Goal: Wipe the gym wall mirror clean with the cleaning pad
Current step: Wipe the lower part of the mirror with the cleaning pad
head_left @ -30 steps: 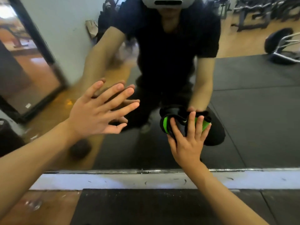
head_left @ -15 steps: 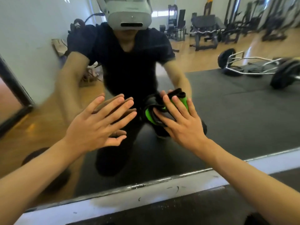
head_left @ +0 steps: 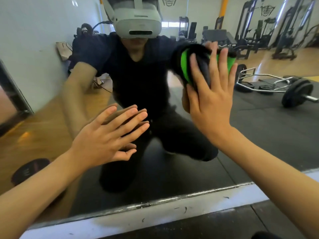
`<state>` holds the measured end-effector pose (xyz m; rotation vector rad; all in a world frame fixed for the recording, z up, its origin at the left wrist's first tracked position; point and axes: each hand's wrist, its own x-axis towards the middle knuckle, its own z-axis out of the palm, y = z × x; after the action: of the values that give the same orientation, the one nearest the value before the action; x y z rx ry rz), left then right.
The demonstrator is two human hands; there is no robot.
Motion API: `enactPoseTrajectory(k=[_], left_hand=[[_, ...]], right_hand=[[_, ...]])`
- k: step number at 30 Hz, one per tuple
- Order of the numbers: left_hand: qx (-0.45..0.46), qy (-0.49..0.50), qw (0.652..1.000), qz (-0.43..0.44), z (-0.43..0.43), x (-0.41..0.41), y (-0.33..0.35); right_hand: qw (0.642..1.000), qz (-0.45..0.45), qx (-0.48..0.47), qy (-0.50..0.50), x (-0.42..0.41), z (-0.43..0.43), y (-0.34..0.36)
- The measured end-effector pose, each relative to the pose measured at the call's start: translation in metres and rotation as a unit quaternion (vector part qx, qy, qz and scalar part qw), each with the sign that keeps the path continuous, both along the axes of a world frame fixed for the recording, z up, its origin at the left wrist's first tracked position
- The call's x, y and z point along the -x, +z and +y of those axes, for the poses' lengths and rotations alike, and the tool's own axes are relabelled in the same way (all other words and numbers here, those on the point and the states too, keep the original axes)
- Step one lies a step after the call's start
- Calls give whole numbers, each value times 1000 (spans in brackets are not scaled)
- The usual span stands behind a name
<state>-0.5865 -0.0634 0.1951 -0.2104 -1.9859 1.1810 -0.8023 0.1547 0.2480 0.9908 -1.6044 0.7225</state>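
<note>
The wall mirror (head_left: 269, 135) fills most of the view and reflects me kneeling in front of it. My right hand (head_left: 211, 99) presses the black-and-green cleaning pad (head_left: 185, 69) flat against the glass, up and right of centre, with its fingers straight and spread. The pad shows above and left of the fingers. My left hand (head_left: 105, 140) lies flat on the mirror lower left, fingers straight and pointing up to the right, holding nothing.
The mirror's metal bottom edge (head_left: 155, 202) runs above a white wall strip (head_left: 120, 223), with dark rubber floor matting (head_left: 207, 228) below. The reflection shows a barbell, weight machines and wooden floor behind me.
My right hand has swept the pad up and to the right across the glass, from low centre to beside the reflected head. The left hand has stayed flat on the mirror.
</note>
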Motion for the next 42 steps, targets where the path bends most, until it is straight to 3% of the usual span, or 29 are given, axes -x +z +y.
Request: enactPoseTrajectory(k=[2, 5, 7, 9, 12, 14, 18, 20, 23, 25, 27, 29, 31, 33, 36, 39, 40, 42], left_hand=[[1, -4, 1000, 3, 0, 0, 1], [-1, -7, 1000, 3, 0, 0, 1], [2, -6, 1000, 4, 1, -1, 0], [3, -3, 1000, 5, 0, -1, -1], [5, 0, 1000, 11, 0, 0, -1], [4, 2, 1000, 10, 1, 0, -2], [-1, 2, 1000, 5, 0, -1, -3], [9, 10, 1000, 7, -1, -1, -4], [16, 16, 1000, 14, -2, -1, -4], [20, 18, 1000, 15, -2, 1, -5], [23, 17, 999, 13, -3, 1, -5], [19, 14, 1000, 12, -3, 0, -5], [20, 12, 1000, 15, -2, 0, -5], [22, 10, 999, 21, -3, 1, -4], [23, 7, 999, 26, -2, 2, -4], [18, 7, 1000, 24, -1, 2, -6], [18, 7, 999, 25, -1, 2, -6], [18, 8, 999, 26, -1, 0, -6]], right_hand=[[1000, -1, 25, 19, -25, -20, 2], [984, 120, -125, 47, -16, -13, -39], [978, 137, -156, 20, 9, 15, -58], [992, 73, -106, -3, 23, 31, -56], [998, -46, 49, -3, 8, 5, -20], [996, -42, 73, 12, -17, -21, -13], [987, 93, -124, 44, -4, -1, -94], [987, 81, -137, 25, 20, 26, -117], [999, -44, 12, 11, 31, 26, -92], [980, -137, 145, 6, 18, 3, -57], [967, -168, 192, 9, -4, -19, -40], [995, -66, 72, 27, -11, -21, -67], [994, 58, -82, 29, 6, 1, -118], [991, 58, -124, 2, 30, 33, -156], [995, -98, 8, -15, 39, 47, -146], [961, -209, 179, -15, 16, 6, -90], [962, -197, 187, -7, 3, -8, -81], [993, -83, 77, 18, -14, -23, -104]])
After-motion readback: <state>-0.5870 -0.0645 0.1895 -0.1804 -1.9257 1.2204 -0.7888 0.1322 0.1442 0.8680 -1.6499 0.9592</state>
